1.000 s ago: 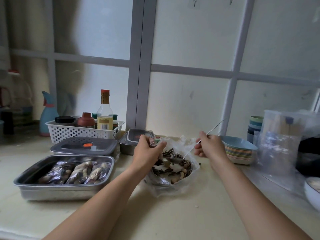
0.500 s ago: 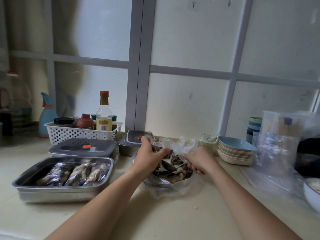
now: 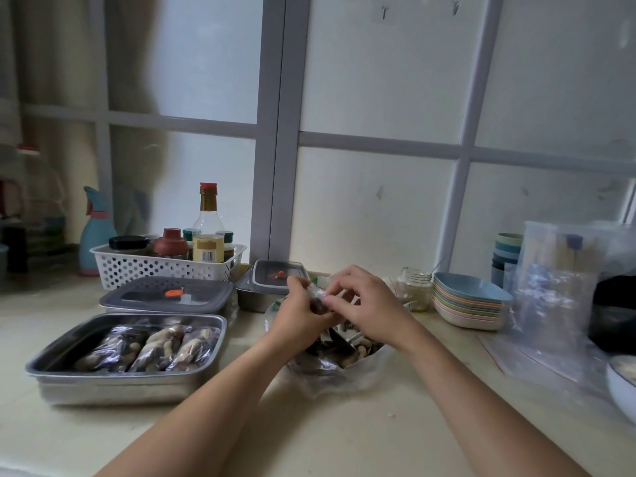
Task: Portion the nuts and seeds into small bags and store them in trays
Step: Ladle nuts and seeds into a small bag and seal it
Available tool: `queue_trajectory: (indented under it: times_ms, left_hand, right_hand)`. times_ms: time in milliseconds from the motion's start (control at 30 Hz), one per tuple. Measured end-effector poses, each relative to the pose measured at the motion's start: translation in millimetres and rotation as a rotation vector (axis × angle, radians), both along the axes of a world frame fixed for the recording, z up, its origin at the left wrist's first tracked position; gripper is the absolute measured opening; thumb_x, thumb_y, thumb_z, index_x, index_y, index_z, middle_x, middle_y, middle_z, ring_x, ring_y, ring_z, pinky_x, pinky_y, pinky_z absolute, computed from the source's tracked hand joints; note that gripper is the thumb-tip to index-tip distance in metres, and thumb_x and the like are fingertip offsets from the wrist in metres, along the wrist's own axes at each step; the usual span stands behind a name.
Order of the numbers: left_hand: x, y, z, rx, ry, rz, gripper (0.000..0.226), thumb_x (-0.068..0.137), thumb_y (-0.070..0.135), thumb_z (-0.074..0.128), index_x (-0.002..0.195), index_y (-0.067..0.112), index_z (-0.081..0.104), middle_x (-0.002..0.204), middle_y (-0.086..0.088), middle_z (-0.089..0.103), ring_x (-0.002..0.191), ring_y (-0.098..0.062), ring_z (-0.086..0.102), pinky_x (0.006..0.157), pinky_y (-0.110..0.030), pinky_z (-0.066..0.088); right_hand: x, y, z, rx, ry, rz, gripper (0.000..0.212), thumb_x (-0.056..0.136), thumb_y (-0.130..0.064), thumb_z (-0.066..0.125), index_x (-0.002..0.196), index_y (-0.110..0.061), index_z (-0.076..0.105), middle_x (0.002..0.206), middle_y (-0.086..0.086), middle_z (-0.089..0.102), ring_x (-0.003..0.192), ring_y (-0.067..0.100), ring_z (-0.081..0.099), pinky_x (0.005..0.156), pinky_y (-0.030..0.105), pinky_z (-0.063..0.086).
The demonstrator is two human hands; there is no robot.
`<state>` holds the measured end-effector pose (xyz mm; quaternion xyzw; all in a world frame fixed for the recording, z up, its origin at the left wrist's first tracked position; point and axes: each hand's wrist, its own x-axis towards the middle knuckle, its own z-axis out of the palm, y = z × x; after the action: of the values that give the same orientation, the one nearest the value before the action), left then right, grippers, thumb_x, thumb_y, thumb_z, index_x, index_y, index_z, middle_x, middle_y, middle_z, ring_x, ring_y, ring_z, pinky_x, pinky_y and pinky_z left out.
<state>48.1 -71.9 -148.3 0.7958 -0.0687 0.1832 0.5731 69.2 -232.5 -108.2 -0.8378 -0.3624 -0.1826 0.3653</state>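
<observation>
My left hand [image 3: 298, 318] grips a small clear bag [image 3: 318, 302] with dark seeds in it, held above the big plastic bag of nuts and seeds [image 3: 339, 356] on the counter. My right hand [image 3: 370, 306] meets it from the right, its fingertips pinching the small bag's top. A spoon [image 3: 339, 340] lies in the big bag under my hands. To the left, an open steel tray [image 3: 82, 376] holds three filled small bags [image 3: 151, 347] side by side.
Two lidded trays [image 3: 168, 294] [image 3: 275, 275] stand behind. A white basket of bottles [image 3: 165, 265] is at the back left. A glass jar [image 3: 414, 287], stacked shallow bowls [image 3: 468, 306], cups [image 3: 506, 253] and a pile of empty clear bags [image 3: 557, 297] stand on the right.
My right hand dipped the spoon into the big bag, left it there, then rose to the small bag's top. My left hand lifted the small bag slightly toward the right.
</observation>
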Motion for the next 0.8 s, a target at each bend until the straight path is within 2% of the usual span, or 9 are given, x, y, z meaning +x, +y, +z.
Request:
queue_trajectory:
  times_ms: [67, 167, 233, 367, 467, 533, 633, 700, 800]
  left_hand:
    - [0.6, -0.8, 0.5, 0.0, 0.01, 0.008, 0.091, 0.06, 0.051, 0.089, 0.125, 0.018, 0.034, 0.103, -0.004, 0.073, 0.094, -0.017, 0.073, 0.088, -0.043, 0.06]
    - [0.3, -0.9, 3.8, -0.012, 0.025, 0.038, 0.092, 0.057, 0.054, 0.089, 0.125, 0.019, 0.038, 0.1, -0.001, 0.073, 0.093, -0.015, 0.071, 0.086, -0.04, 0.06]
    - [-0.5, -1.3, 4.8, -0.01, 0.013, 0.041, 0.074, 0.063, 0.046, 0.09, 0.116, 0.019, 0.045, 0.091, 0.003, 0.07, 0.083, -0.012, 0.068, 0.078, -0.037, 0.059]
    - [-1.5, -1.6, 2.9, 0.032, -0.016, 0.043, 0.051, 0.068, 0.033, 0.087, 0.104, 0.017, 0.054, 0.094, 0.002, 0.069, 0.085, -0.013, 0.065, 0.084, -0.046, 0.059]
    - [-0.8, -1.7, 2.5, 0.064, -0.036, 0.047, 0.048, 0.07, 0.032, 0.088, 0.104, 0.019, 0.057, 0.096, 0.004, 0.069, 0.087, -0.012, 0.066, 0.084, -0.042, 0.058]
    - [0.4, -2.1, 3.3, 0.078, -0.039, 0.052, 0.047, 0.07, 0.035, 0.089, 0.104, 0.022, 0.059, 0.095, 0.006, 0.07, 0.088, -0.011, 0.067, 0.082, -0.039, 0.058]
    - [1.3, -2.6, 5.0, 0.119, -0.043, 0.033, 0.046, 0.068, 0.04, 0.088, 0.105, 0.026, 0.064, 0.093, 0.007, 0.074, 0.089, -0.01, 0.071, 0.084, -0.041, 0.06]
    - [1.8, -2.7, 5.7, 0.147, -0.044, 0.034, 0.046, 0.067, 0.041, 0.088, 0.105, 0.027, 0.066, 0.093, 0.008, 0.075, 0.089, -0.009, 0.071, 0.084, -0.041, 0.06]
    - [2.2, -2.3, 5.4, 0.118, -0.042, 0.067, 0.037, 0.072, 0.032, 0.09, 0.098, 0.025, 0.066, 0.086, 0.008, 0.073, 0.08, -0.007, 0.069, 0.072, -0.029, 0.055]
  right_hand:
    - [-1.4, -0.6, 1.6, 0.061, -0.011, -0.009, 0.008, 0.095, -0.025, 0.071, 0.088, -0.024, 0.069, 0.1, -0.013, 0.064, 0.083, 0.005, 0.062, 0.076, 0.021, 0.049]
    - [-7.7, -1.2, 5.0, 0.174, 0.137, 0.091, 0.009, 0.097, -0.018, 0.067, 0.088, -0.02, 0.068, 0.082, -0.01, 0.065, 0.07, 0.012, 0.061, 0.071, 0.036, 0.056]
    - [-9.4, -2.8, 6.2, 0.172, 0.225, 0.167, 0.01, 0.098, -0.017, 0.064, 0.09, -0.019, 0.068, 0.066, -0.005, 0.06, 0.063, 0.016, 0.057, 0.065, 0.042, 0.055]
    - [-10.0, 1.6, 5.5, 0.094, 0.2, 0.163, 0.005, 0.097, -0.025, 0.069, 0.099, -0.026, 0.074, 0.087, 0.004, 0.073, 0.083, 0.029, 0.069, 0.073, 0.047, 0.059]
    - [-7.7, 2.9, 3.8, 0.091, 0.157, 0.117, 0.011, 0.097, -0.025, 0.069, 0.101, -0.033, 0.076, 0.09, 0.004, 0.075, 0.086, 0.028, 0.071, 0.073, 0.044, 0.061]
    - [-6.4, 1.4, 4.4, 0.117, 0.122, 0.078, 0.012, 0.098, -0.027, 0.068, 0.098, -0.036, 0.076, 0.079, 0.001, 0.072, 0.072, 0.028, 0.069, 0.063, 0.038, 0.06]
    - [-5.9, -1.3, 4.9, 0.147, 0.053, 0.028, 0.01, 0.097, -0.026, 0.07, 0.095, -0.034, 0.076, 0.066, 0.0, 0.064, 0.056, 0.013, 0.058, 0.052, 0.02, 0.049]
    - [-6.4, -1.1, 5.1, 0.155, 0.01, 0.008, 0.005, 0.095, -0.029, 0.073, 0.095, -0.033, 0.076, 0.066, 0.001, 0.063, 0.056, 0.008, 0.053, 0.054, 0.016, 0.044]
    - [-1.3, -0.9, 5.8, 0.204, -0.092, -0.064, 0.009, 0.095, -0.029, 0.072, 0.103, -0.034, 0.073, 0.074, -0.006, 0.061, 0.056, 0.005, 0.049, 0.057, 0.015, 0.042]
